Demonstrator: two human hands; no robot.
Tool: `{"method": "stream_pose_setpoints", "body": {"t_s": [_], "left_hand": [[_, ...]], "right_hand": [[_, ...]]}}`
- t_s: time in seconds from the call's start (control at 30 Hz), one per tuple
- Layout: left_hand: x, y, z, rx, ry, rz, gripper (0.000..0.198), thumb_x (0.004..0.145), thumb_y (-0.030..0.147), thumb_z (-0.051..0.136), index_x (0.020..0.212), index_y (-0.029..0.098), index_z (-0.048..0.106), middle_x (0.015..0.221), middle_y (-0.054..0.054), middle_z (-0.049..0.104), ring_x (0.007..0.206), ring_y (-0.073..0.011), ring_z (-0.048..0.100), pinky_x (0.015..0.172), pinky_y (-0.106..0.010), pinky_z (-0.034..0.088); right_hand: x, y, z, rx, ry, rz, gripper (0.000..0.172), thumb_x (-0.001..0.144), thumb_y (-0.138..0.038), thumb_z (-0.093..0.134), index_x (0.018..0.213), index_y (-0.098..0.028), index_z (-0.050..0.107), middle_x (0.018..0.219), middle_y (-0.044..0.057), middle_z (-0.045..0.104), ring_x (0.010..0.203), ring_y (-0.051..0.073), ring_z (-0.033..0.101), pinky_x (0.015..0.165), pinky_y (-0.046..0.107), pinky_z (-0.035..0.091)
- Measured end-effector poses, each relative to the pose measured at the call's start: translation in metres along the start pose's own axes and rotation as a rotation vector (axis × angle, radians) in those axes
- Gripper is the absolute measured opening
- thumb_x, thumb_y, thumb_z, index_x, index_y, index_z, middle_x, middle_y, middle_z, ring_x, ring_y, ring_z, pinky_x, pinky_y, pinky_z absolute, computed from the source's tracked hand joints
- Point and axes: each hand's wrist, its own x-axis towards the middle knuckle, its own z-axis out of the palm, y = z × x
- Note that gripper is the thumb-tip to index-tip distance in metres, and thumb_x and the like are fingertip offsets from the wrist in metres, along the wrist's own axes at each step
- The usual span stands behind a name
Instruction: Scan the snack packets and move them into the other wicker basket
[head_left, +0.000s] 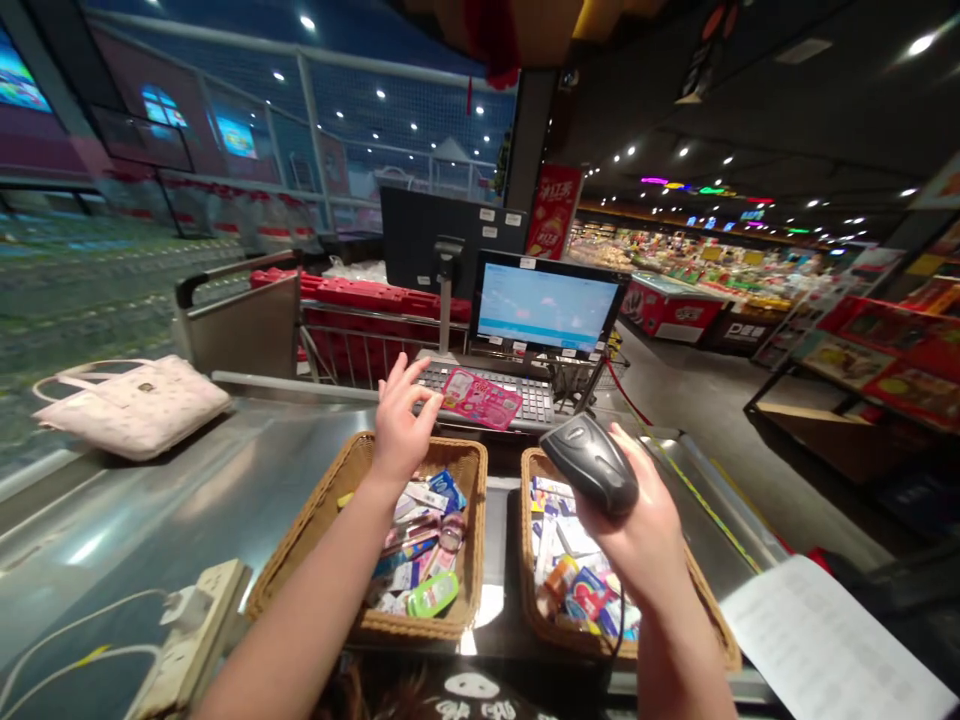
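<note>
Scanner (592,462) sits gripped in the right hand (637,530), above the right basket (711,622). Left hand (401,420) is open, fingers spread near the pink card (480,397) on the keyboard (525,395). It is best to hold the scanner steady and aim it straight at the card.

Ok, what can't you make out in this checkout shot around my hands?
- Head view: the blue-lit monitor screen text is too small and blurred.
- The grey keyboard is partly covered by the pink card and the left hand.
- The right hand and black barcode scanner hide part of the right wicker basket.
- The white paper sheet is cut off by the frame edge.
</note>
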Motion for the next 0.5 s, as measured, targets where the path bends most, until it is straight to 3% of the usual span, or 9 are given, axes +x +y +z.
{"method": "stream_pose_setpoints", "body": {"t_s": [0.23, 0.5], "left_hand": [[-0.003, -0.009, -0.025, 0.095, -0.005, -0.033, 0.026, 0.091, 0.032, 0.052, 0.067, 0.021, 0.054, 0.137, -0.007, 0.062, 0.144, -0.0278, 0.039, 0.118, -0.061, 0.023], [-0.006, -0.022, -0.035, 0.095, -0.002, -0.055, 0.026, 0.091, 0.033, 0.051, 0.068, 0.021, 0.055, 0.135, -0.007, 0.063, 0.142, -0.0272, 0.041, 0.118, -0.059, 0.024]], "right_hand": [[0.002, -0.016, 0.023, 0.088, -0.158, -0.048, 0.047, 0.075, -0.015, 0.059, 0.121, -0.024, 0.056, 0.131, 0.012, 0.057, 0.14, 0.038, 0.041, 0.112, 0.065, 0.036], [0.001, -0.025, 0.028, 0.112, -0.208, -0.065, 0.049, 0.071, -0.013, 0.058, 0.119, -0.024, 0.058, 0.128, 0.012, 0.058, 0.14, 0.037, 0.04, 0.113, 0.064, 0.035]]}}
